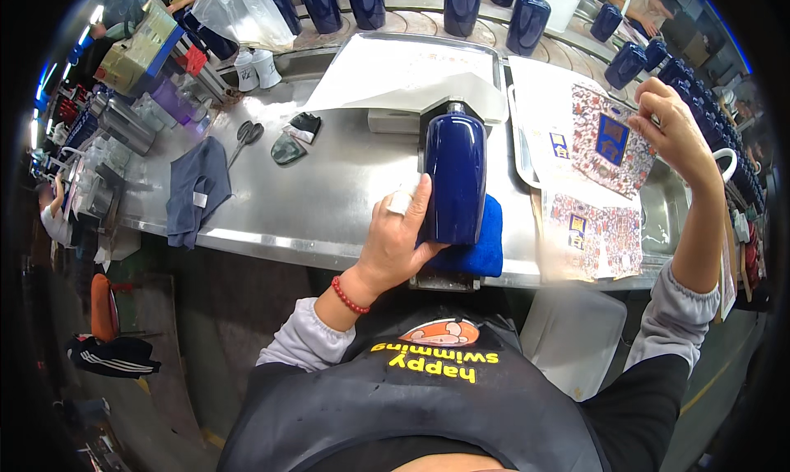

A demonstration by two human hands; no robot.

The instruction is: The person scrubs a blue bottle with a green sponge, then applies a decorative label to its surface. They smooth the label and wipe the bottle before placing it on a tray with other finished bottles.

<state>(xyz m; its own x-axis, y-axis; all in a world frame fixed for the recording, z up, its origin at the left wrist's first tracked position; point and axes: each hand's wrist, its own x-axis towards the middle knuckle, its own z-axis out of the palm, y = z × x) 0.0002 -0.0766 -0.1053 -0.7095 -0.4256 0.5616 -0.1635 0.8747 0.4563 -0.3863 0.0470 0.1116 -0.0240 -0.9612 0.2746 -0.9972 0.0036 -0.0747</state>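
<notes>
A glossy dark blue bottle (457, 172) lies on its back in a dark holder in front of me, neck pointing away. My left hand (397, 232) grips its lower left side, a white wrap on one finger. Under the bottle's base, a bright blue cloth (485, 250) shows at the table edge. Out to the right, my right hand (676, 126) is closed in a pinch at the right edge of a floral-patterned decal sheet (594, 151), which has a dark blue label panel. Another printed decal sheet (605, 237) lies nearer to me, beside the sink.
A metal tray with white paper (411, 73) stands behind the bottle. Scissors (245, 139), a grey cloth (197, 188) and a small dark pad (288, 149) lie left. More blue bottles (364, 3) stand along the back conveyor. A sink basin (662, 209) is at right.
</notes>
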